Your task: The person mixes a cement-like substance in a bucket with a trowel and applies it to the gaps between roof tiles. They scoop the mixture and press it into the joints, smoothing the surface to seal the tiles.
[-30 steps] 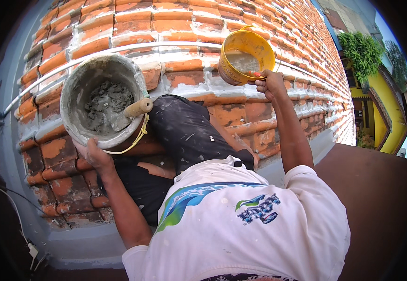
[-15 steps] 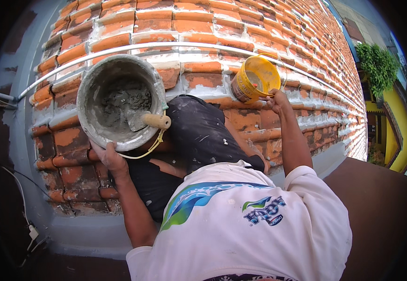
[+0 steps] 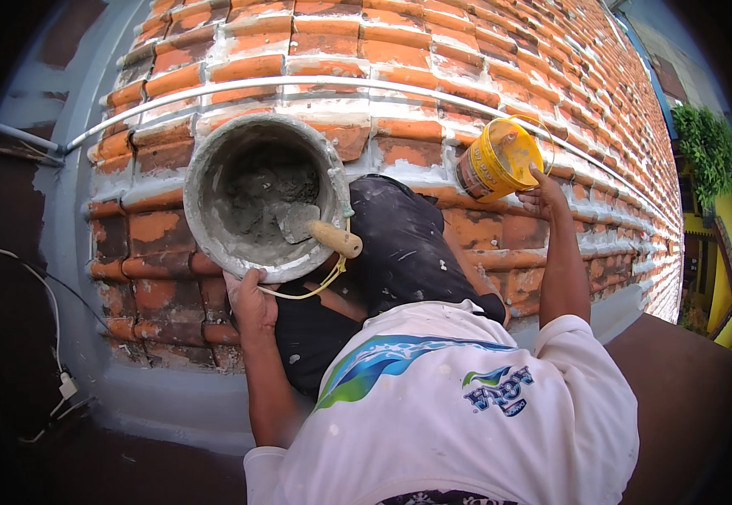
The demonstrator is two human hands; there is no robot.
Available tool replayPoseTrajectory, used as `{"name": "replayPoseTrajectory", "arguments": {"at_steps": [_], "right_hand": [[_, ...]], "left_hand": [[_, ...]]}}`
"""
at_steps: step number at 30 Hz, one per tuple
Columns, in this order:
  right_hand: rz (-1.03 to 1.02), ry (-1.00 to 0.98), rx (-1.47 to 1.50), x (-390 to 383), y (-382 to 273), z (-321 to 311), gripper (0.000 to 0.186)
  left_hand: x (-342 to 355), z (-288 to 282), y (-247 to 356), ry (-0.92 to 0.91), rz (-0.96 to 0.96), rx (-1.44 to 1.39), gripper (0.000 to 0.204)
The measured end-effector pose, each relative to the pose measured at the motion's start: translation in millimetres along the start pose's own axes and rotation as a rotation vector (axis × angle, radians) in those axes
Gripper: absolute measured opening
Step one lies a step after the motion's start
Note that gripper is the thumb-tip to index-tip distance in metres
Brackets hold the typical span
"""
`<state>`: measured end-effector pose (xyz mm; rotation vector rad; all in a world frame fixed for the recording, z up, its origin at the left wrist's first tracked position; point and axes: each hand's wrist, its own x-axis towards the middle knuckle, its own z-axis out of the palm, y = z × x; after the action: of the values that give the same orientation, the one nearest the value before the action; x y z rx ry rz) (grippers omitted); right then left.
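Note:
A large grey bucket (image 3: 202, 240) with wet grey mortar (image 3: 275, 189) inside stands at the left, on the tiles by my knee. My left hand (image 3: 252, 301) is closed on its near lower rim. A trowel (image 3: 335, 238) leans in the bucket, blade in the mortar, wooden handle across the right rim. To the right, my right hand (image 3: 543, 195) grips the rim of a small yellow pail (image 3: 488, 168). That pail is tilted, its mouth toward me and to the right, with a thin wire handle; smears mark its inside.
Orange roof tiles (image 3: 324, 38) with white-grey coated joints slope away ahead. A white pipe (image 3: 366, 82) crosses them beyond both containers. A grey-coated gutter edge (image 3: 172, 412) runs along the near side. A white cable with a plug (image 3: 67, 385) lies at lower left.
The whole view has shifted, so bucket and pail appear farther right and slightly lower. My right hand has turned the yellow pail slightly. Both hands keep their holds.

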<state>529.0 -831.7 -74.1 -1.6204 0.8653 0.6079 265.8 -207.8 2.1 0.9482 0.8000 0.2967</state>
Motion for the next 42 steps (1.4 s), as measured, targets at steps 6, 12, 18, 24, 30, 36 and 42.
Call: {"name": "replayPoseTrajectory", "arguments": {"at_steps": [6,12,18,24,30,36,42], "right_hand": [[-0.789,0.773,-0.992,-119.6,-73.9,96.8,0.064],[-1.664,-0.389,-1.013,-280.2,-68.3,316.4,0.029],[-1.517,-0.561,-1.966,-302.6,-49.4,427.0,0.019],[-1.421,-0.567,-1.982,-297.1,-79.3,406.8,0.019],[-1.077,-0.567,-1.756,-299.3,-95.9,402.0,0.035],[-1.233,-0.390,-1.535,-262.3,-47.5,415.8,0.027],[-1.323,-0.613,-1.724,-254.3,1.9,419.1,0.021]], "left_hand": [[-7.3,-3.6,0.3,-0.029,0.053,-0.055,0.075],[64.0,-12.2,64.7,-0.139,0.257,0.324,0.053],[100.7,3.6,89.0,-0.330,0.256,0.145,0.047],[69.7,-2.1,57.7,-0.379,0.381,0.004,0.045],[40.7,-2.5,38.1,-0.109,0.480,0.113,0.041],[24.3,-1.3,32.0,-0.038,0.610,0.292,0.038],[20.1,-1.0,32.8,-0.047,0.623,0.303,0.038]]}}
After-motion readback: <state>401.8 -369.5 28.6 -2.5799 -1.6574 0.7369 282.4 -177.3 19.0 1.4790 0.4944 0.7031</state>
